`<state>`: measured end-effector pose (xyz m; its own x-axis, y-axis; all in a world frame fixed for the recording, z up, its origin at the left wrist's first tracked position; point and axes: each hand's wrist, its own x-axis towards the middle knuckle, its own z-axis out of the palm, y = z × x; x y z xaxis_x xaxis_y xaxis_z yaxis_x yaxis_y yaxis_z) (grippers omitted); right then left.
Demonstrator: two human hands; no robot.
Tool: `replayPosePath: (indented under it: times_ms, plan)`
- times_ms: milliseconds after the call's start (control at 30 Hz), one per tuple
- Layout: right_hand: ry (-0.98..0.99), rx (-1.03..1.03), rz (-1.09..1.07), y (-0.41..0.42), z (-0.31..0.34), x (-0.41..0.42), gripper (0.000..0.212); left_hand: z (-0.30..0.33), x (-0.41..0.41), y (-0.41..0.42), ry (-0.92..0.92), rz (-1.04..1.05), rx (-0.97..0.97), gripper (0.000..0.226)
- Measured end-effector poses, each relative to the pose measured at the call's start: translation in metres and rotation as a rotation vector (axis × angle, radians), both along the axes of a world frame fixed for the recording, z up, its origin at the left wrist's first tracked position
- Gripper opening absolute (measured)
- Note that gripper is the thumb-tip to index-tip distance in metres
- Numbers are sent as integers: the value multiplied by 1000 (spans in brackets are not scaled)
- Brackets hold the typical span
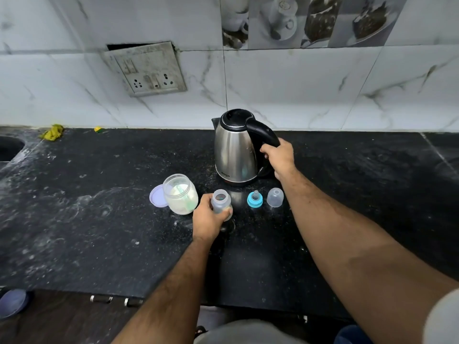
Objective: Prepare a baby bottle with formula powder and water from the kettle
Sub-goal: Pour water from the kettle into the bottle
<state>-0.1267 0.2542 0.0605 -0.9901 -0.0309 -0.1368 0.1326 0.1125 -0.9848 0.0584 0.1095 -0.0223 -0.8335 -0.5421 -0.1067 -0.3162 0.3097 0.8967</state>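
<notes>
Bottle first: the baby bottle stands open-mouthed on the black stone counter, a little in front of the kettle, and your left hand is wrapped around its lower body — thumb across the front, fingers behind, closed firmly on it. Its inside is too small and blurred to say what it holds. Your right hand is closed around the lower end of the black handle of the stainless steel kettle, which sits upright with its lid shut, close to the marble-patterned tiled wall. Just left of the bottle, nearly touching your left hand, is the open clear jar of formula powder, with a pale scoop lying in the white powder; its lilac lid lies flat against the jar's far left side. To the right of the bottle, apart from it, the blue ring with the teat stands on the counter, and just beside that — further right — the clear dome cap. A yellow cloth lies well away at the counter's back left.
</notes>
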Motion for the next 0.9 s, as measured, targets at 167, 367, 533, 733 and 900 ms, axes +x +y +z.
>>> replayPosePath:
  times_ms: [167,367,533,733,900]
  plan:
    - [28,-20,-106,-8,10,14,21,4,1,1,-16,-15,-12,46]
    - [82,-71,-161,3,36,31,22,4,2,-1,-14,-26,-17,45]
    - [144,-124,-216,23,66,56,22,4,2,-4,-9,-53,-31,45]
    - [213,-166,-249,53,89,97,18,3,4,-6,14,-90,-25,43]
    - [214,-149,-260,74,87,134,25,5,4,-9,28,-119,-35,44]
